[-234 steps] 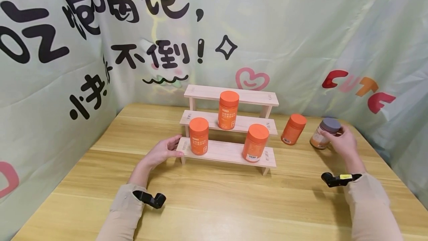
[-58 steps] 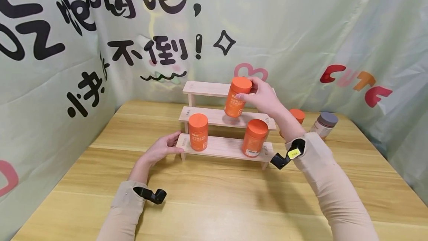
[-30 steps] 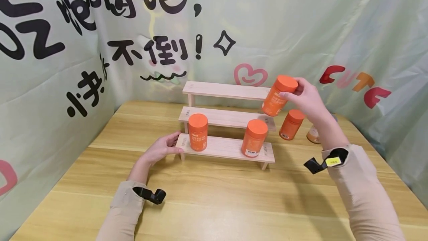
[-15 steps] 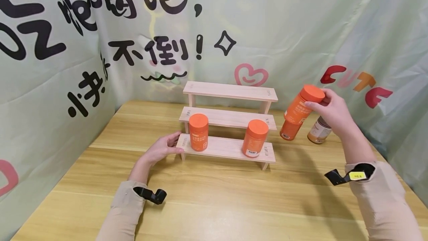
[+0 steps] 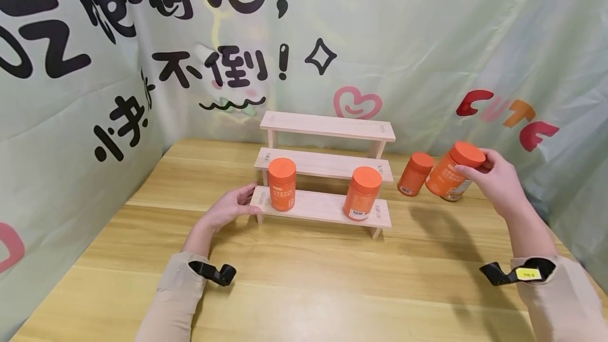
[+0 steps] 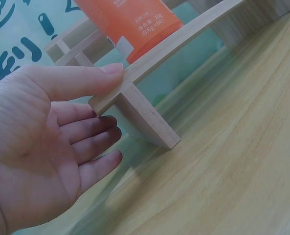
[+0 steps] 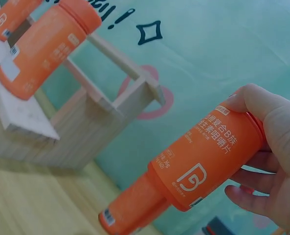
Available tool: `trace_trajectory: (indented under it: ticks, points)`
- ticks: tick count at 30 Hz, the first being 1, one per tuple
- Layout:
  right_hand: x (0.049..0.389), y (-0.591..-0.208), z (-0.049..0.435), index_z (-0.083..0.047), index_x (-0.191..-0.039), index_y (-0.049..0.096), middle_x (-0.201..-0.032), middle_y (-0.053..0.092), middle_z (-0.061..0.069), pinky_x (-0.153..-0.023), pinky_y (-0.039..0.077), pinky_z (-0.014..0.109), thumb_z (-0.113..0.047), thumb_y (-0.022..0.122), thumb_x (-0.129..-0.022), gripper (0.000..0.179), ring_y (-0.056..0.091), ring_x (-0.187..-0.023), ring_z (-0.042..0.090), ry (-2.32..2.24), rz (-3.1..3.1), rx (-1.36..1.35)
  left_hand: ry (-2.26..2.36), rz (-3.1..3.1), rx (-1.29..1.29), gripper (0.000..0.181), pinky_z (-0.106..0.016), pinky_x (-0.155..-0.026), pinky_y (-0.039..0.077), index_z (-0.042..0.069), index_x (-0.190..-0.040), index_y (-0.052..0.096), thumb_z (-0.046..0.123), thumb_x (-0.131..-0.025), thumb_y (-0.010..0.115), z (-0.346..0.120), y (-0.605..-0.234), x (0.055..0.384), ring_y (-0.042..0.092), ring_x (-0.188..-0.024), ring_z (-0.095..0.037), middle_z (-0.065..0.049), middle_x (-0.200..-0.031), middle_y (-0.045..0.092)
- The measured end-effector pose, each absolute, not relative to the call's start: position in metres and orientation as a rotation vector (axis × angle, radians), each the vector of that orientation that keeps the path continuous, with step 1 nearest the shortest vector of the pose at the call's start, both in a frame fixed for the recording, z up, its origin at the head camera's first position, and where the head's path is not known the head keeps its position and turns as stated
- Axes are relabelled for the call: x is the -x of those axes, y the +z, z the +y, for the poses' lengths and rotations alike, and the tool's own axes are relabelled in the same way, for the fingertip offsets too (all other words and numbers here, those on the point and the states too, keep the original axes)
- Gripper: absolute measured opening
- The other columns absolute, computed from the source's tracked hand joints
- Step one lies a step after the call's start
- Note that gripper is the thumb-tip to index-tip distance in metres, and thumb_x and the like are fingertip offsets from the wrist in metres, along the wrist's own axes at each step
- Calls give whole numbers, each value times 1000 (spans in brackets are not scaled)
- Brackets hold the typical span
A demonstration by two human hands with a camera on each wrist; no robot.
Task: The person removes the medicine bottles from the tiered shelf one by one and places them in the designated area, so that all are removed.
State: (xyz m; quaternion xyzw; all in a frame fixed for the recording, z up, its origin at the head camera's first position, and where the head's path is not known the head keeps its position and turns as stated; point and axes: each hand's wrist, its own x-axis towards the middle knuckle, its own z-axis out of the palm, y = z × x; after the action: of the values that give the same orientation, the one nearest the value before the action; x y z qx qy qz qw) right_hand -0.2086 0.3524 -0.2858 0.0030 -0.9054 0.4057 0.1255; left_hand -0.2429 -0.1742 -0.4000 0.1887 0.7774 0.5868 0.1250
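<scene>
Tabletop [image 5: 304, 289], left grip [image 5: 229, 207] pinching shelf [image 5: 317, 205], right grip [image 5: 499, 181] clamping jar [image 5: 445, 177], wrist view revealing logo [image 7: 190, 177]

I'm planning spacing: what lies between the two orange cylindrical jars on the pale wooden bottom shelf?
Only the bare pale wooden shelf, in the head view.

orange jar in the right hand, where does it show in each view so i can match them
Head: the held orange jar is on the right side, just below mid-height, tilted in the right hand.
Left wrist: not in this picture.
Right wrist: the held orange jar is right of centre, below mid-height.
Shared landmark: the wooden stand, at least partly visible in all three views.
</scene>
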Motion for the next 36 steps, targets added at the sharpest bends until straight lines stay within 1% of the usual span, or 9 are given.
trace_trajectory:
  ticks: [9, 11, 13, 16, 19, 24, 26, 32, 36]
  points:
    - [202, -313, 365, 8, -131, 33, -103, 44, -9, -63, 40, 6, -30, 62, -88, 64, 44, -81, -5, 1179, -2597, 71, 1697, 2276, -549, 81, -47, -109, 22, -10, -143, 16, 11, -84, 67, -175, -397, 244, 25, -133, -39, -27, -147, 21]
    - [202, -319, 367, 7, -128, 36, -99, 45, -13, -62, 40, 7, -29, 64, -87, 61, 45, -80, -6, 1167, -2573, 80, 1699, 2273, -540, 81, -47, -109, 22, -10, -143, 17, 10, -84, 67, -175, -397, 244, 25, -133, -39, -27, -147, 21]
    - [202, -324, 369, 2, -122, 42, -96, 45, -17, -61, 40, 7, -28, 66, -86, 52, 45, -79, -6, 1159, -2548, 73, 1697, 2273, -536, 81, -48, -109, 22, -10, -143, 17, 10, -84, 67, -175, -397, 244, 26, -133, -39, -27, -147, 22]
    - [202, -333, 372, 1, -119, 44, -94, 45, -18, -61, 40, 7, -26, 67, -86, 48, 45, -79, -7, 1160, -2538, 57, 1697, 2272, -537, 81, -48, -109, 22, -10, -143, 17, 11, -84, 67, -175, -398, 244, 26, -133, -40, -27, -147, 22]
    - [202, -340, 375, 7, -123, 42, -99, 48, -10, -62, 40, 6, -26, 66, -86, 55, 44, -79, -9, 1136, -2562, 60, 1701, 2265, -539, 81, -48, -109, 22, -10, -143, 17, 10, -84, 67, -174, -398, 243, 26, -133, -40, -27, -147, 22]
    - [202, -347, 377, 12, -129, 37, -113, 49, 21, -61, 39, 5, -28, 64, -87, 64, 39, -79, -11, 1091, -2608, 98, 1715, 2250, -541, 80, -47, -109, 22, -10, -143, 16, 9, -84, 67, -175, -398, 242, 25, -133, -39, -27, -147, 21]
    - [202, -348, 377, 13, -129, 36, -119, 47, 28, -61, 38, 6, -30, 63, -88, 66, 38, -79, -11, 1088, -2626, 111, 1716, 2249, -543, 80, -47, -109, 22, -10, -143, 16, 9, -84, 66, -175, -398, 242, 25, -134, -39, -27, -147, 21]
    - [200, -352, 377, 13, -130, 35, -123, 46, 33, -62, 37, 9, -33, 62, -88, 68, 38, -83, -7, 1069, -2674, 141, 1721, 2245, -546, 80, -47, -109, 21, -10, -143, 16, 9, -84, 66, -176, -399, 242, 24, -134, -39, -27, -148, 20]
    - [199, -355, 376, 12, -131, 35, -124, 45, 33, -65, 38, 15, -35, 61, -88, 69, 44, -88, 5, 1063, -2698, 158, 1718, 2253, -549, 80, -47, -109, 22, -10, -143, 16, 9, -84, 67, -175, -400, 242, 25, -133, -39, -27, -148, 20]
